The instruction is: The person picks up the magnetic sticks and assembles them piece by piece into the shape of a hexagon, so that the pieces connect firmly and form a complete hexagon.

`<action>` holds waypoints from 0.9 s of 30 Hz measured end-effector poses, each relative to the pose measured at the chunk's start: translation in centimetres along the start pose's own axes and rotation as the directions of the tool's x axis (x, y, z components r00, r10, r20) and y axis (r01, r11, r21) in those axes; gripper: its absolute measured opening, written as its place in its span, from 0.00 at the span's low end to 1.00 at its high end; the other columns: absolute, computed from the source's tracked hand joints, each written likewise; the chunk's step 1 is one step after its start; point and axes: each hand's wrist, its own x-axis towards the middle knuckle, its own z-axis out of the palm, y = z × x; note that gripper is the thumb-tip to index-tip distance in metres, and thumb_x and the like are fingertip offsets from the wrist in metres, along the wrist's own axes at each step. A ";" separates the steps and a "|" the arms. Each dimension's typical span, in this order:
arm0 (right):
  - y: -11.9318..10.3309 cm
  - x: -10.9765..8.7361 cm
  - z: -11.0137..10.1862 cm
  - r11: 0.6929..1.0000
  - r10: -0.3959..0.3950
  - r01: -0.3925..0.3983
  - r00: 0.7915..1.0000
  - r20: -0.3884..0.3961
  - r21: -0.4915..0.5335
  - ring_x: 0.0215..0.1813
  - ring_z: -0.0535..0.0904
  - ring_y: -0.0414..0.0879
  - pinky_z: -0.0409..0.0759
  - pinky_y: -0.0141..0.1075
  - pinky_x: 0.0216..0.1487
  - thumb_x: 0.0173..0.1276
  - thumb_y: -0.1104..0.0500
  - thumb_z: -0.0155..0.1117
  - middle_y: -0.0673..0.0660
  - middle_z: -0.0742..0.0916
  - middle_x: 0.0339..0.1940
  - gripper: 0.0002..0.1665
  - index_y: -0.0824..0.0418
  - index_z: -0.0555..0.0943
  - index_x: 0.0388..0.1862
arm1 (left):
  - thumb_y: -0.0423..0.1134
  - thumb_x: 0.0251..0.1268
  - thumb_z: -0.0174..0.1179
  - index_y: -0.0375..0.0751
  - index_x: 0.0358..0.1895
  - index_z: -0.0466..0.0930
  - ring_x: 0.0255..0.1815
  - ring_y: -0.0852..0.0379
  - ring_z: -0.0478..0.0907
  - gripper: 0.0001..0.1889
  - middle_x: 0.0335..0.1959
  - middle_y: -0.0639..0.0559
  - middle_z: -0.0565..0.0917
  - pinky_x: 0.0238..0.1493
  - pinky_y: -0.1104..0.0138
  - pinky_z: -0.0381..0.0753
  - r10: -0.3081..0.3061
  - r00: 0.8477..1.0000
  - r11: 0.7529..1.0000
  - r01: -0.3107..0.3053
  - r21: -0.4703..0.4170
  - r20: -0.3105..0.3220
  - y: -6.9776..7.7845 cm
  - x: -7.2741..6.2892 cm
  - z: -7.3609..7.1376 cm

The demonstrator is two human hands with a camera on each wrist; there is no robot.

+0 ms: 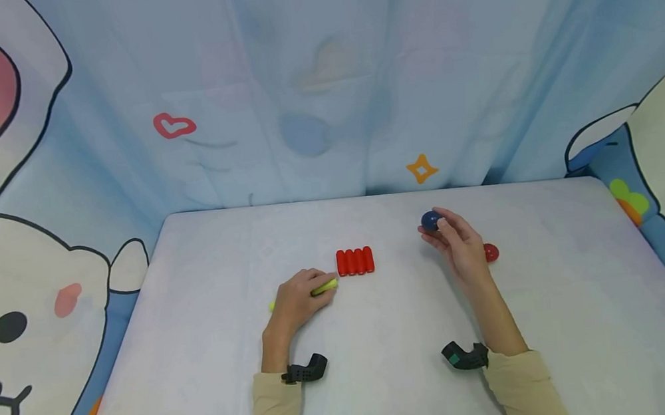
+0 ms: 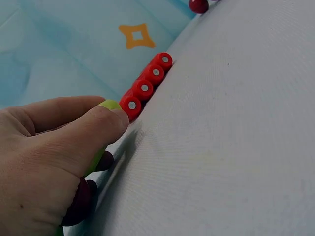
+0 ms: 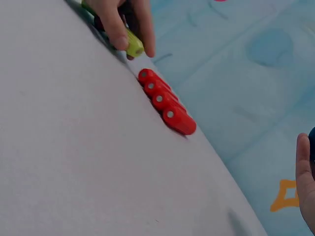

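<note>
My left hand (image 1: pixel 302 297) grips a yellow-green magnetic rod (image 1: pixel 327 286) low over the table, beside the left end of a row of red magnetic rods (image 1: pixel 355 261). Dark parts (image 2: pixel 78 206) show below the fingers in the left wrist view; the palm hides most of them. The red rods lie side by side, and pale round spots show at their ends. Farther right, my right hand (image 1: pixel 461 243) pinches a dark blue ball (image 1: pixel 430 220) between thumb and fingers. A red ball (image 1: pixel 491 252) sits just right of this hand, partly hidden behind it.
A white cloth covers the table (image 1: pixel 383 363). Behind its far edge hangs a light blue printed curtain (image 1: pixel 322 101). Each wrist wears a black camera mount, the left one (image 1: pixel 306 368) and the right one (image 1: pixel 465 355).
</note>
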 end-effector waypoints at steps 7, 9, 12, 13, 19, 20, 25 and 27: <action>2.3 0.3 0.8 0.991 0.125 -0.125 0.992 -0.003 -0.037 0.46 0.85 0.38 0.82 0.27 0.51 0.70 0.54 0.60 0.50 0.77 0.56 0.29 0.60 0.70 0.68 | 0.42 0.58 0.69 0.50 0.47 0.85 0.33 0.64 0.78 0.13 0.37 0.58 0.88 0.35 0.74 0.79 0.005 0.999 1.000 -0.006 -0.016 -0.045 0.1 -0.1 0.0; 2.8 0.3 0.9 0.986 0.156 -0.157 0.988 -0.014 -0.061 0.46 0.84 0.37 0.81 0.25 0.51 0.69 0.52 0.62 0.49 0.78 0.55 0.30 0.58 0.70 0.68 | 0.42 0.58 0.69 0.49 0.48 0.86 0.33 0.64 0.78 0.13 0.37 0.58 0.88 0.35 0.74 0.80 0.015 0.998 1.000 -0.016 -0.015 -0.054 0.1 -0.1 0.0; 3.5 0.1 1.4 0.976 0.183 -0.183 0.983 -0.003 -0.115 0.46 0.83 0.36 0.81 0.24 0.51 0.69 0.50 0.61 0.49 0.80 0.53 0.31 0.57 0.70 0.69 | 0.41 0.58 0.69 0.49 0.48 0.86 0.34 0.64 0.80 0.14 0.37 0.58 0.89 0.37 0.74 0.82 0.039 0.996 0.999 -0.039 -0.005 -0.075 0.1 -0.1 0.0; 3.8 -0.1 1.7 0.973 0.189 -0.187 0.982 0.008 -0.133 0.47 0.82 0.37 0.80 0.24 0.52 0.70 0.50 0.61 0.49 0.80 0.53 0.31 0.58 0.70 0.69 | 0.41 0.57 0.70 0.50 0.48 0.86 0.34 0.65 0.81 0.14 0.38 0.58 0.89 0.38 0.74 0.82 0.049 0.995 0.999 -0.049 -0.002 -0.085 0.0 -0.1 0.0; 4.7 -0.7 3.0 0.946 0.227 -0.207 0.972 0.055 -0.250 0.51 0.81 0.37 0.79 0.24 0.54 0.70 0.46 0.60 0.49 0.79 0.55 0.32 0.57 0.68 0.70 | 0.41 0.57 0.70 0.49 0.49 0.86 0.38 0.64 0.84 0.15 0.40 0.58 0.89 0.40 0.74 0.83 0.109 0.984 0.994 -0.107 0.021 -0.142 -0.1 0.1 0.3; 4.8 -0.8 3.2 0.943 0.231 -0.208 0.971 0.062 -0.260 0.51 0.81 0.38 0.79 0.24 0.54 0.71 0.46 0.59 0.49 0.78 0.55 0.32 0.57 0.68 0.70 | 0.41 0.58 0.69 0.49 0.50 0.86 0.38 0.64 0.84 0.16 0.41 0.58 0.89 0.41 0.74 0.83 0.113 0.983 0.994 -0.110 0.027 -0.147 -0.1 0.2 0.3; 5.4 -1.3 4.2 0.935 0.245 -0.207 0.964 0.102 -0.288 0.51 0.80 0.41 0.81 0.26 0.52 0.73 0.47 0.56 0.52 0.77 0.56 0.31 0.61 0.67 0.68 | 0.42 0.60 0.67 0.49 0.53 0.84 0.40 0.64 0.84 0.17 0.44 0.57 0.89 0.44 0.74 0.83 0.107 0.982 0.994 -0.101 0.048 -0.156 0.0 0.3 0.4; 5.7 -1.5 4.6 0.932 0.251 -0.208 0.961 0.116 -0.296 0.50 0.79 0.42 0.81 0.26 0.51 0.73 0.48 0.56 0.52 0.76 0.56 0.29 0.61 0.67 0.66 | 0.42 0.60 0.67 0.49 0.53 0.84 0.40 0.63 0.84 0.17 0.44 0.57 0.89 0.44 0.74 0.83 0.110 0.980 0.994 -0.104 0.045 -0.164 0.1 0.4 0.4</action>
